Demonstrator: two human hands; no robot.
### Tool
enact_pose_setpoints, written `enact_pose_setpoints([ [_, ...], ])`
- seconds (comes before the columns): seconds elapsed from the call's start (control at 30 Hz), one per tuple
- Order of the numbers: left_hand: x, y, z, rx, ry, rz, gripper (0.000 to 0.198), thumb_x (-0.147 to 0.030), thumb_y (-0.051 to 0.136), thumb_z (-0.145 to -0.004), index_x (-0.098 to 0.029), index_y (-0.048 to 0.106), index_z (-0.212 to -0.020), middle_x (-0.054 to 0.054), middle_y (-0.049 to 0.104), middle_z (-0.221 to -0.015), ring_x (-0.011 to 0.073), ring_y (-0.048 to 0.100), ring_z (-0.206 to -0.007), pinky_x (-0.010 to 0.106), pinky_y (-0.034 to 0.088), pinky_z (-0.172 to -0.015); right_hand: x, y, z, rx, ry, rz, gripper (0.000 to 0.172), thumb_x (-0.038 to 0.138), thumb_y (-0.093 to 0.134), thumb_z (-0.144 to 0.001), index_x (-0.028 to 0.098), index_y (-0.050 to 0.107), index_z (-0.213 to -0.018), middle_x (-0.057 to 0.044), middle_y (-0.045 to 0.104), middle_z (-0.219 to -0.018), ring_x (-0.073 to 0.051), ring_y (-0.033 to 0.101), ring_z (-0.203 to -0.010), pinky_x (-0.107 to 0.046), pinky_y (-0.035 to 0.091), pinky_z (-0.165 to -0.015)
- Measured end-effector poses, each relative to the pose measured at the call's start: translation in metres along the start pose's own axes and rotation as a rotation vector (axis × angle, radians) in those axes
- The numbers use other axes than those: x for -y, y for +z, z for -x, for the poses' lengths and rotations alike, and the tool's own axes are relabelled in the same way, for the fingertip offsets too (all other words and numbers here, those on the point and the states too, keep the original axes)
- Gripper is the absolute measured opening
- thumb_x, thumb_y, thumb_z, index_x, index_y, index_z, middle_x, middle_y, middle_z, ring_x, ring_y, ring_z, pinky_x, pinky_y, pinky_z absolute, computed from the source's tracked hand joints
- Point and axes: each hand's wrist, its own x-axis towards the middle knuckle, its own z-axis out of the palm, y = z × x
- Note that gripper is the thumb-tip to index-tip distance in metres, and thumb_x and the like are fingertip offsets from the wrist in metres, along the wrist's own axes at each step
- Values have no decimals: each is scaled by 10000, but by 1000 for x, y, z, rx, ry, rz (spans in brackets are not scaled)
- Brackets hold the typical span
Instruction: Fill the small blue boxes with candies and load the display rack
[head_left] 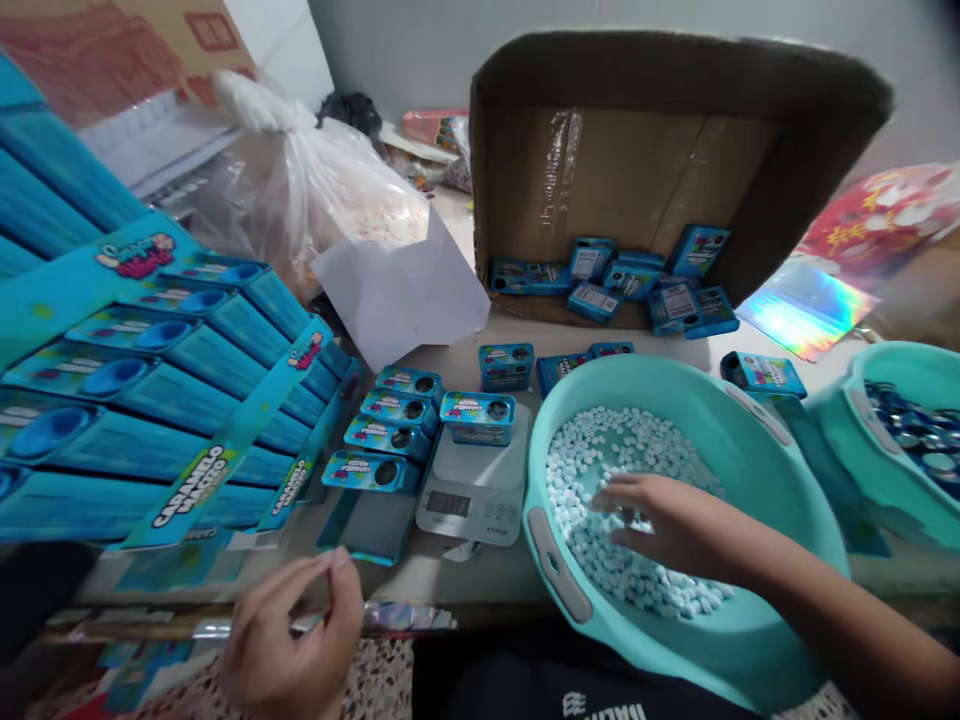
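Nearest is the bare L hand (296,630) by the worktop (487,580) edge: grip curled in, thumb + index tips abt meeting, nothing visible in it. R hand (641,510) is down in the big round turquoise plastic basin (772,500), fingers bent over the small pale round pellets (667,590); can't tell if that grip has any. R forearm blocks some of the basin, fwiw.

L of the basin: flat light-grey digital scale (480,525) w/ one small blue printed box (484,430) on top. Next to it, a row of four similar blue boxes (375,470), and further L a big stack of long blue cartons (247,425) hogging that side. Smaller turquoise tub (836,405) w/ shiny dark-blue pieces (930,460) far R.

Behind: open brown cardboard box (622,165) w/ loose blue boxes (634,275) inside, plus a creased white paper sheet (409,290) partly covering a knotted clear plastic bag (337,180).
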Motion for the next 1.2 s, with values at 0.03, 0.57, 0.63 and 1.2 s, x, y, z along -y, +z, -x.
enact_pose_setpoints([
  [0.03, -19, 1, -20, -17, 60, 36, 265, -185, 756, -847, -218, 643, -1084, 104, 716, -1021, 270, 695, -929, 467, 573, -906, 2, -2, -1, -69, 8, -95, 269, 315, 606, -965, 261, 717, -1204, -82, 726, -1180, -231, 694, -964, -375, 548, -847],
  [0.57, -171, 37, -131, 231, 1139, 16, 309, -55, 606, -883, -117, 704, -1169, 79, 717, -1002, 293, 624, -952, 448, 510, -812, 77, -9, -60, -413, 298, -2036, 397, 318, 311, -1133, 165, 614, -926, 3, 637, -687, -100, 587, -547, -194, 510, -568],
  [0.63, -182, 37, -126, 183, 1186, 27, 306, -111, 621, -927, -99, 687, -1225, 64, 723, -991, 272, 610, -922, 439, 491, -815, 78, -10, -59, -425, 295, -2095, 413, 290, 322, -1130, 180, 569, -818, 18, 592, -626, -90, 546, -515, -181, 489, -550],
  [1.2, -131, 49, -134, 150, 527, 307, 368, -264, 746, -891, -167, 718, -1245, 78, 643, -1092, 225, 641, -993, 355, 520, -916, 50, 1, -61, -566, 291, -1459, 305, 355, 515, -996, 242, 755, -1147, -30, 577, -1541, -260, 439, -1463, -444, 217, -1270],
])
